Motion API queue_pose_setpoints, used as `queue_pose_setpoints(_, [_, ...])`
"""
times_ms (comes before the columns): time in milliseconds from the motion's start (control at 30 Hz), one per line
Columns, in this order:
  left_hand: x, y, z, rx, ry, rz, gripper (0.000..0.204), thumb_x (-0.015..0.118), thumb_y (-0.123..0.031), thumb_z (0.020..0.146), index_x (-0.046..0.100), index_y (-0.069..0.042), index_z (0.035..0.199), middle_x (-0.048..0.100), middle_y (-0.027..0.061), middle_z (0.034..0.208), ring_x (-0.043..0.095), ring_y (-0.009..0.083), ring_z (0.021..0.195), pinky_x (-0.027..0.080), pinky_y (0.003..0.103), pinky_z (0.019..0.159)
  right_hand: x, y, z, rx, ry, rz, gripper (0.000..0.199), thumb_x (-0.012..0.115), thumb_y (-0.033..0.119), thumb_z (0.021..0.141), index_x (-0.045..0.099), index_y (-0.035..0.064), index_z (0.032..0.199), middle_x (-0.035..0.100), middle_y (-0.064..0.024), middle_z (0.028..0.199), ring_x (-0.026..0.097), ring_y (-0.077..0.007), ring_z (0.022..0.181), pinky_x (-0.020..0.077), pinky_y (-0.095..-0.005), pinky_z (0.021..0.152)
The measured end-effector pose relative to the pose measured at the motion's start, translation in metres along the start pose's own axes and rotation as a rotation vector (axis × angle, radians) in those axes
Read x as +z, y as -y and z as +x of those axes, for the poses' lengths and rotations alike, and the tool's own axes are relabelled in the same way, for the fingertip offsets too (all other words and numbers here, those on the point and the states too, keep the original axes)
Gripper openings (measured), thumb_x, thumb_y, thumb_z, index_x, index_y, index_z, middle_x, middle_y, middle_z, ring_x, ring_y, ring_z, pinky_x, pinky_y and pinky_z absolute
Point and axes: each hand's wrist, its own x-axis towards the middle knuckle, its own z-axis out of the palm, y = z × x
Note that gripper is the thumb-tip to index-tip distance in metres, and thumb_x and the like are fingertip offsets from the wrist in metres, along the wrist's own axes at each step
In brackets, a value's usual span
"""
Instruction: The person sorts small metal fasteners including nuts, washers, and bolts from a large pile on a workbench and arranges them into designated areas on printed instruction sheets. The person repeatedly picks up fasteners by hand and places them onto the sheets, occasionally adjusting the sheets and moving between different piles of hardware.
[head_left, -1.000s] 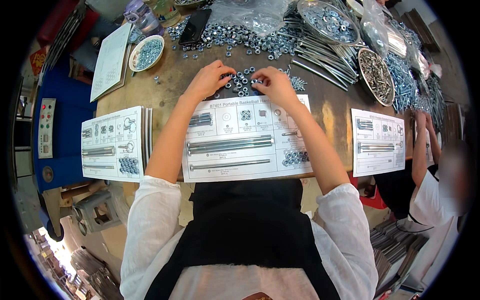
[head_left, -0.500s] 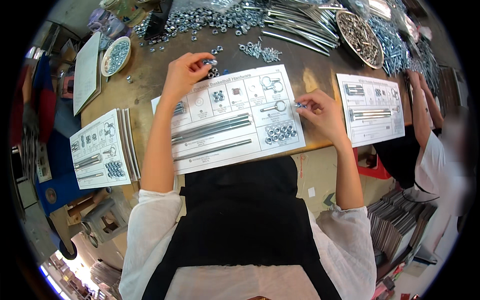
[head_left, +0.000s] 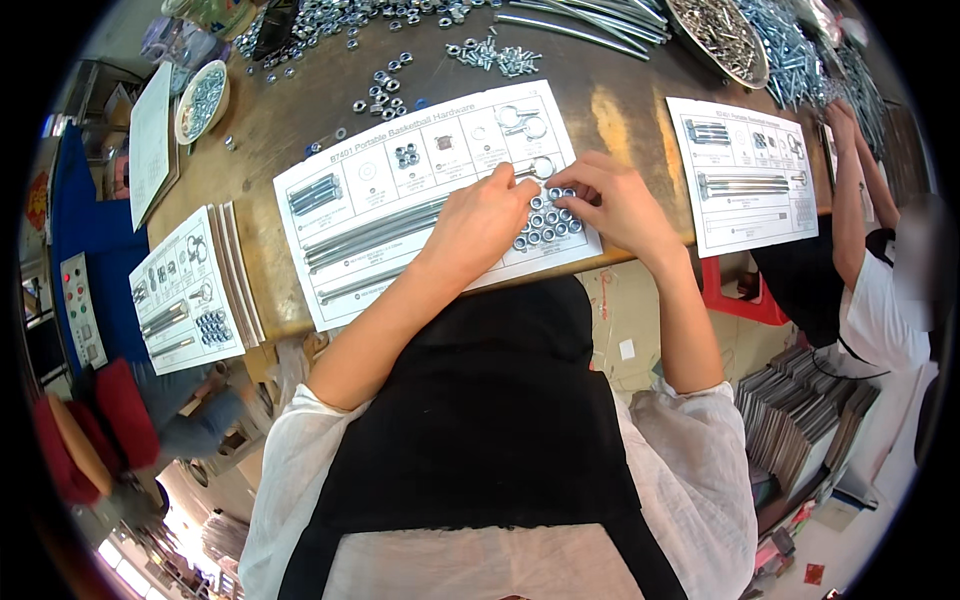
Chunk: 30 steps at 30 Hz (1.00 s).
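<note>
A printed hardware card [head_left: 375, 165] lies at the front edge of the table, with pictures of bolts, long rods, pins and nuts on it. Over its right part, my left hand [head_left: 480, 225] is closed, fingertips together beside the pictured ring pin; what they hold, if anything, is hidden. Beside it, my right hand [head_left: 620, 205] pinches a small silver nut [head_left: 562, 193] just above the card's group of nuts [head_left: 547, 222]. Several loose nuts [head_left: 385, 92] rest on the table beyond the card's top edge.
Small screws [head_left: 500, 60], long metal rods [head_left: 580, 25] and a bowl of fasteners [head_left: 715, 40] lie at the back. At left are a white bowl [head_left: 203, 100] and stacked cards [head_left: 190, 290]. Another card [head_left: 745, 180] lies right, near a co-worker's arms [head_left: 850, 150].
My left hand has come from the loose nuts toward me and right, down to the card. My right hand has moved slightly left, onto the card's nuts. The view has shifted.
</note>
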Motion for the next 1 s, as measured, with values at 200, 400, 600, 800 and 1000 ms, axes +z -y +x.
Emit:
queue_pose_setpoints(200, [-0.002, 0.0, -0.01, 0.052, -0.056, -0.052, 0.018, 0.062, -0.004, 0.09, 0.07, -0.004, 0.106, 0.064, 0.0063, 0.102, 0.067, 0.0303, 0.086, 0.056, 0.041, 0.075, -0.001, -0.006, -0.002, -0.048, -0.026, -0.034, 0.015, 0.07, 0.005, 0.086, 0.074, 0.0082, 0.1, 0.067, -0.0087, 0.094, 0.067, -0.0271, 0.08, 0.0537, -0.0353, 0.073])
queue_pose_setpoints(400, [-0.002, -0.004, -0.015, 0.081, -0.098, -0.161, 0.029, 0.059, 0.001, 0.09, 0.066, -0.004, 0.118, 0.066, 0.0108, 0.104, 0.066, 0.0332, 0.093, 0.055, 0.042, 0.078, -0.003, 0.001, -0.004, -0.006, -0.022, -0.006, 0.011, 0.069, 0.005, 0.087, 0.075, 0.0065, 0.096, 0.068, -0.0091, 0.092, 0.066, -0.0283, 0.081, 0.0528, -0.0357, 0.073])
queue_pose_setpoints(600, [0.0, -0.011, -0.019, 0.048, -0.036, -0.24, 0.037, 0.057, -0.003, 0.094, 0.058, -0.005, 0.131, 0.067, 0.0161, 0.104, 0.064, 0.0342, 0.097, 0.053, 0.043, 0.082, -0.003, 0.003, -0.004, 0.014, -0.025, 0.004, 0.011, 0.069, 0.005, 0.087, 0.074, 0.0057, 0.096, 0.069, -0.0103, 0.091, 0.067, -0.0284, 0.081, 0.0528, -0.0355, 0.073])
queue_pose_setpoints(800, [-0.028, 0.036, 0.058, -0.05, -0.207, -0.138, 0.017, 0.065, -0.018, 0.094, 0.071, -0.005, 0.103, 0.067, 0.0131, 0.096, 0.067, 0.0286, 0.083, 0.053, 0.037, 0.075, -0.008, -0.007, 0.042, 0.039, -0.307, 0.004, 0.013, 0.068, 0.009, 0.087, 0.074, 0.0056, 0.099, 0.07, -0.0131, 0.093, 0.069, -0.0289, 0.083, 0.0538, -0.0371, 0.075])
queue_pose_setpoints(1000, [-0.018, 0.096, 0.14, -0.038, -0.145, 0.008, 0.015, 0.073, -0.017, 0.085, 0.068, -0.005, 0.092, 0.064, 0.0125, 0.089, 0.066, 0.0309, 0.083, 0.052, 0.04, 0.075, 0.0, -0.048, 0.152, 0.061, -0.312, -0.044, 0.018, 0.076, 0.01, 0.079, 0.073, 0.0036, 0.095, 0.073, -0.0095, 0.082, 0.071, -0.0252, 0.078, 0.0558, -0.0357, 0.074])
